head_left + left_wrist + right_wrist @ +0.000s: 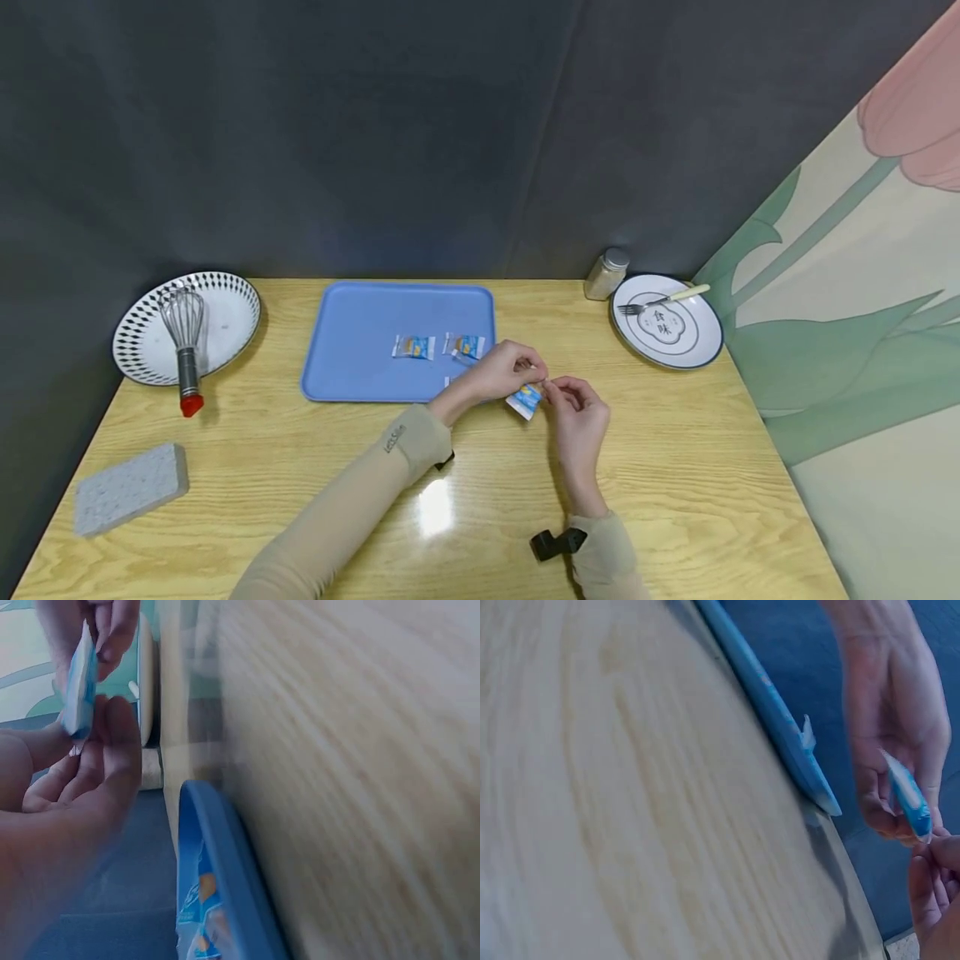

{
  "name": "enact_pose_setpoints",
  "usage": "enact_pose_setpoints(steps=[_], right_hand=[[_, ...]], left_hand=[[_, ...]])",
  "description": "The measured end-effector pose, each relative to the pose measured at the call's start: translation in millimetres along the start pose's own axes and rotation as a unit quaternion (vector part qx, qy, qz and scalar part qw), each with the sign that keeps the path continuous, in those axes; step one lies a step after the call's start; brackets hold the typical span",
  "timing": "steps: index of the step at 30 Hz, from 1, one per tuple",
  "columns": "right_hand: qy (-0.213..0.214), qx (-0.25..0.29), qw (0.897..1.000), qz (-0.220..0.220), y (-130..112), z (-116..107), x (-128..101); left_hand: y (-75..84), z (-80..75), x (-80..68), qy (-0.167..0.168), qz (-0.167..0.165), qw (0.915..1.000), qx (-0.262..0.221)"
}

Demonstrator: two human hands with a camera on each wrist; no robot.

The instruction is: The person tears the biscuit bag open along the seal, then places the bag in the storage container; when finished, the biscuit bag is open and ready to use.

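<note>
A small blue-and-white snack packet (pixel 524 402) is held above the table, off the tray's right front corner. My left hand (pixel 501 370) pinches it between thumb and fingers, seen close up in the left wrist view. My right hand (pixel 581 421) pinches the packet's end, its fingertips right beside those of the left. In the right wrist view the packet (pixel 909 796) hangs slanted between both hands. Two similar packets (pixel 414 347) (pixel 468 346) lie on the blue tray (pixel 360 312), and a white packet edge shows partly hidden behind my left wrist.
A patterned plate (pixel 232 312) with a whisk (pixel 185 358) stands at the left, a grey speckled block (pixel 131 489) nearer me. At the back right are a lidded jar (pixel 607 275) and a white plate (pixel 701 337) bearing a fork (pixel 667 298). A dark curtain (pixel 375 142) hangs behind.
</note>
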State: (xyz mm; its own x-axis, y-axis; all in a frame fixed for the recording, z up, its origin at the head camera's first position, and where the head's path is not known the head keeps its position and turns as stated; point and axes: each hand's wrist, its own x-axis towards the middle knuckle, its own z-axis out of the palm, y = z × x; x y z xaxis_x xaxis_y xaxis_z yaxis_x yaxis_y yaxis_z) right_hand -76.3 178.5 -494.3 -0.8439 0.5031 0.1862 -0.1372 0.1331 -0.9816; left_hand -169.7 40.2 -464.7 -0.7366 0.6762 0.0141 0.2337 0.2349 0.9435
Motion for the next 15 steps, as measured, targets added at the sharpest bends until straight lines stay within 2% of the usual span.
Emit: enact_pose_setpoints(steps=[7,12,15], right_hand=[[0.030,-0.045,0.998,-0.028,3,9,-3],[0.046,-0.081,0.992,-0.086,-3,17,-5],[0.043,-0.080,0.991,-0.100,-5,20,-6]], left_hand=[[2.2,10.4,-2.4,0.049,-0.053,0.9971,-0.024],[4.5,14.7,-3.9,0.081,-0.093,0.9901,-0.067],[4.8,17.3,-4.6,0.101,-0.106,0.9854,-0.088]])
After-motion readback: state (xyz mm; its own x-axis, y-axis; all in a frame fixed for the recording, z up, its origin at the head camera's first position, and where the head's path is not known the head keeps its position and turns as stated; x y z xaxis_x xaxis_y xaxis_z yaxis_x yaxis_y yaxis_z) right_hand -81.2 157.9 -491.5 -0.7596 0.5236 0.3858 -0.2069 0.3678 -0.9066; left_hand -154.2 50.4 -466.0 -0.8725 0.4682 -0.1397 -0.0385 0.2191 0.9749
